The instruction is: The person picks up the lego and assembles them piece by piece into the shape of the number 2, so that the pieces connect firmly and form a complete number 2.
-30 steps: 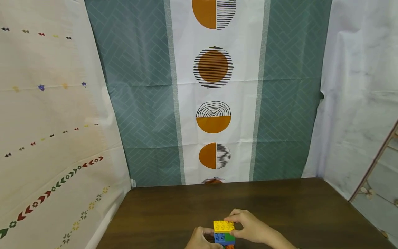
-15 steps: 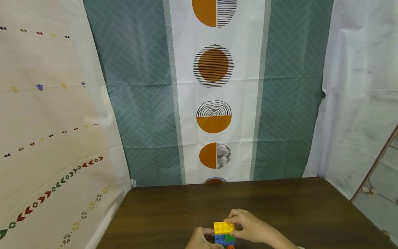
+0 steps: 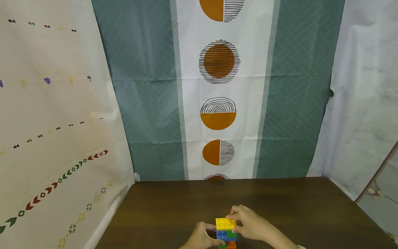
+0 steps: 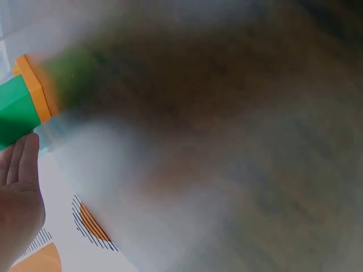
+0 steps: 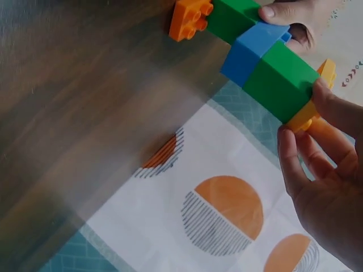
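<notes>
A small tower of toy bricks stands at the near edge of the dark wooden table [image 3: 280, 204]. A yellow brick [image 3: 225, 223] is on top, a blue brick [image 3: 221, 234] and a green brick [image 3: 231, 235] sit under it, and an orange brick [image 3: 231, 245] is at the base. My left hand [image 3: 214, 235] grips the tower's lower part from the left. My right hand [image 3: 236, 223] pinches the yellow brick from the right. In the right wrist view the tower [image 5: 266, 62] lies between my right hand [image 5: 300, 122] and the left hand's thumb [image 5: 283, 11]. The left wrist view is mostly blur, showing a green brick [image 4: 14, 110].
Patterned cloth sheets [image 3: 220, 103] hang behind and on both sides of the table. A white sheet [image 3: 363, 97] closes the right side, with a wooden strip [image 3: 376, 173] at its lower edge. No other object shows on the table.
The head view has drifted a little, so the tower and hands sit slightly higher and further right. Both hands keep the same hold on the bricks.
</notes>
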The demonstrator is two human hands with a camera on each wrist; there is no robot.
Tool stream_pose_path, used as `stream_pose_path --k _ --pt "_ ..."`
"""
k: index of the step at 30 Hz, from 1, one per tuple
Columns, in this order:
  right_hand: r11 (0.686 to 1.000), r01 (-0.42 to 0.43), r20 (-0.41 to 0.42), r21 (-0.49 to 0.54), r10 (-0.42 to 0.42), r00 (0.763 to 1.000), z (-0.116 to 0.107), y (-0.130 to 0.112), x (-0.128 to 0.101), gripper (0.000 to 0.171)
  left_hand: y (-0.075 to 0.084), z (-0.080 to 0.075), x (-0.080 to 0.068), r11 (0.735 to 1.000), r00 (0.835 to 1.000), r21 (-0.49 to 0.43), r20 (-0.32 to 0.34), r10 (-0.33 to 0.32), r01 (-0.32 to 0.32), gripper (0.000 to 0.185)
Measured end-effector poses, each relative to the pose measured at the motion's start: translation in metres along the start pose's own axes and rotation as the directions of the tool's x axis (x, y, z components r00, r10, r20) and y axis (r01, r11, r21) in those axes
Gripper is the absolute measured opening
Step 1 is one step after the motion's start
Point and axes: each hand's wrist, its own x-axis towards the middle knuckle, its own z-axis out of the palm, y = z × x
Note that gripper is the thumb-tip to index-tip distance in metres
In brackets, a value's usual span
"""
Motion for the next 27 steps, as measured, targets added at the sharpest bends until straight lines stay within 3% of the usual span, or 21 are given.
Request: stream_pose_path --k 3,13,20,27 --pt "0.999 -0.026 -0.041 0.03 0.028 0.999 -0.001 -0.001 0.005 0.041 0.004 -0.005 0.005 0.998 0.999 0.034 -0.003 0.044 -0.044 0.028" --pt "0.98 -0.062 -0.061 0.191 0.075 0.995 0.001 0.007 0.009 0.042 0.006 -0.006 0.007 0.995 0.995 0.072 -0.059 0.078 -0.074 0.027" --pt "0.947 -0.019 -0.071 0.32 0.044 0.996 0.019 0.019 -0.004 0.044 0.001 -0.002 0.0 0.999 0.999 0.034 -0.02 -0.03 0.031 0.029" --pt "0.94 0.028 -0.1 0.34 0.007 0.995 0.027 0.02 -0.011 0.044 0.002 -0.001 -0.005 0.998 0.998 0.036 -0.023 -0.06 0.06 0.027"
